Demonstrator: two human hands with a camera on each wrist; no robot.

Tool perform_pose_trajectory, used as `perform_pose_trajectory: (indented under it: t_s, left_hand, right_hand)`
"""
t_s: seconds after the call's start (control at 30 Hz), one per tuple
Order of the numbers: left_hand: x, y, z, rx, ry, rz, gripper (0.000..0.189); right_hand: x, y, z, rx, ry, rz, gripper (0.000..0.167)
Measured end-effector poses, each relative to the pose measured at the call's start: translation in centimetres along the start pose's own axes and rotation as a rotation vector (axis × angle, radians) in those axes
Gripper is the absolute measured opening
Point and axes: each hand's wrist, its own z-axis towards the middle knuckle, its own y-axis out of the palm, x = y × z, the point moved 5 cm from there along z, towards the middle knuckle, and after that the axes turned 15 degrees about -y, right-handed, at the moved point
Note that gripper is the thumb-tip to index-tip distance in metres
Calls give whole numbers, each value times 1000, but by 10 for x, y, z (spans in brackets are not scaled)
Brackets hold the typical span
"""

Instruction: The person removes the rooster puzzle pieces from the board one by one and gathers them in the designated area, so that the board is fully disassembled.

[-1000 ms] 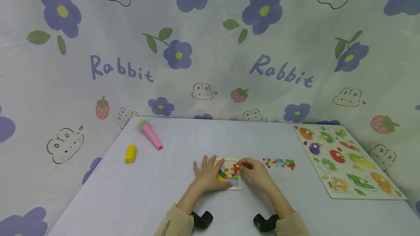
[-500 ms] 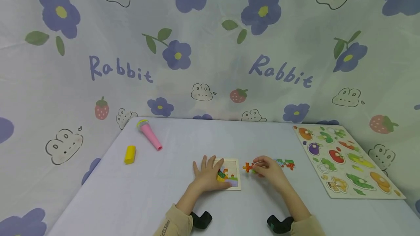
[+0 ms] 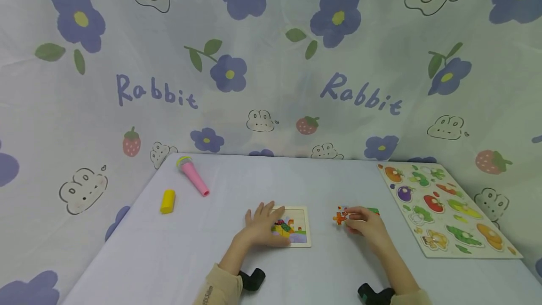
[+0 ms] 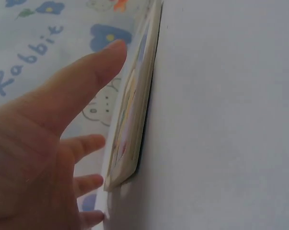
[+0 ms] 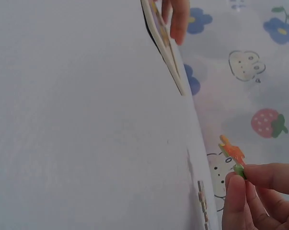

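Observation:
A small jigsaw puzzle tray (image 3: 308,227) with a pale rim lies at the middle of the table, its lower part filled with coloured pieces. Over its left side my left hand (image 3: 257,227) is spread, hiding that edge; the left wrist view has the thumb (image 4: 96,67) extended above the tray. To the right of the tray, my right hand (image 3: 369,226) pinches an orange-red jigsaw piece (image 3: 339,219) between thumb and fingertips. The right wrist view shows this piece raised off the table. Behind the hand lie loose jigsaw pieces (image 3: 374,211), partly hidden.
A large board of fruit and vegetable pictures (image 3: 459,229) lies at the right. A pink toy microphone (image 3: 195,178) and a yellow block (image 3: 167,201) are at the back left. A printed curtain (image 3: 279,84) hangs behind the table.
My right hand has moved away from the tray to the right, carrying the orange-red jigsaw piece toward the loose pieces. My left hand has shifted slightly left over the tray.

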Motion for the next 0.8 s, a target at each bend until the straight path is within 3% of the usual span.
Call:
perform_pose_trajectory:
  t_s: [0.23,0.8]
  left_hand:
    - [-11,-4,0,-7,-10,15,89]
    - [-13,-5,-1,-3,-7,24,91]
  right_hand:
    - [8,-19,-7,34,21,-29,39]
    - [17,-47,-16,60,73,-68,43]
